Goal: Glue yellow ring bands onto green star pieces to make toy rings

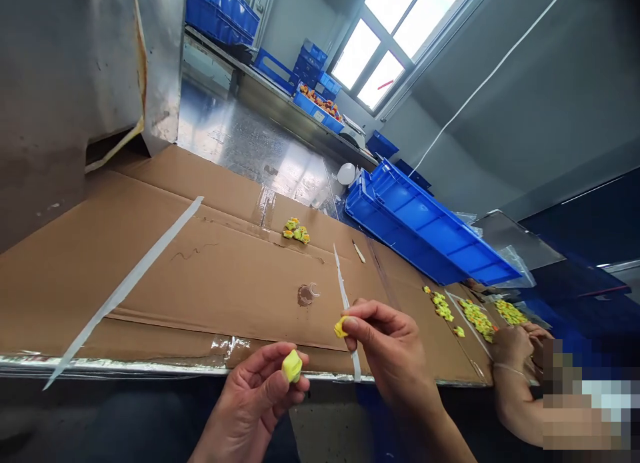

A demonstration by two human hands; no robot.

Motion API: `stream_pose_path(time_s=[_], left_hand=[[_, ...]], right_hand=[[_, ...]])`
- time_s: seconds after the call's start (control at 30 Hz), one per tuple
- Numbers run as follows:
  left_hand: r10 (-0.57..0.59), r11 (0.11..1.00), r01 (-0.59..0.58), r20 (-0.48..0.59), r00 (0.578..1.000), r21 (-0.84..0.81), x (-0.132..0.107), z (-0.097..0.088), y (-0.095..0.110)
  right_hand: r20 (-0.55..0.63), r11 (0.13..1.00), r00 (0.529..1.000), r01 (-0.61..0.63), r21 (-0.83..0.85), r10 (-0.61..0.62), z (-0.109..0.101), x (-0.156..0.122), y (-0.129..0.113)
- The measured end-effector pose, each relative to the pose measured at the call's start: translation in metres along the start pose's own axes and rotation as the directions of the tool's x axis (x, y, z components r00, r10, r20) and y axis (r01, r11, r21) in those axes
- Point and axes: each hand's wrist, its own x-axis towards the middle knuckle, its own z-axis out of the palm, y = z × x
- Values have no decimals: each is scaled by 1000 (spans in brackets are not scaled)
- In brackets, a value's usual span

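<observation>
My left hand (255,400) is closed around a small yellow-green piece (292,366), held between thumb and fingers just in front of the table edge. To its right, my right hand (393,343) pinches another small yellow piece (341,327) above the cardboard. The two pieces are apart. What kind of pieces they are, I cannot tell. Farther back on the cardboard lies a small cluster of similar yellow-green pieces with orange spots (296,231). Between that cluster and my hands stands a small clear cup (308,294).
Brown cardboard (165,270) with white tape strips (130,286) covers the table. A slim pointed tool (359,251) lies beyond my right hand. Blue crates (430,223) stand at the back right. At right, a co-worker's hands (515,346) are beside several yellow piles (477,318).
</observation>
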Motion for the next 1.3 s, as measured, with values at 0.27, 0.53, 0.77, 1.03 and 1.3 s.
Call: stream_pose_path(time_s=[0.27,0.53,0.77,1.03,1.3], left_hand=[[13,1000,-12,54,998,-4,-6,-3,0],[12,1000,-10,82,997,-26,-8,-5,-1],[18,999,-15,97,995,-33,-8,-8,-2],[18,999,-15,127,992,-32,-6,-11,-2],[25,1000,-22,134,991,-22,-6,-11,0]], right_hand=[[159,997,985,-74,24,70,26,-24,1],[190,967,972,175,-185,-139,28,-25,0],[206,945,963,221,-241,-173,32,-27,0],[216,930,958,245,-275,-188,33,-25,1],[225,910,951,276,-308,-212,35,-25,1]])
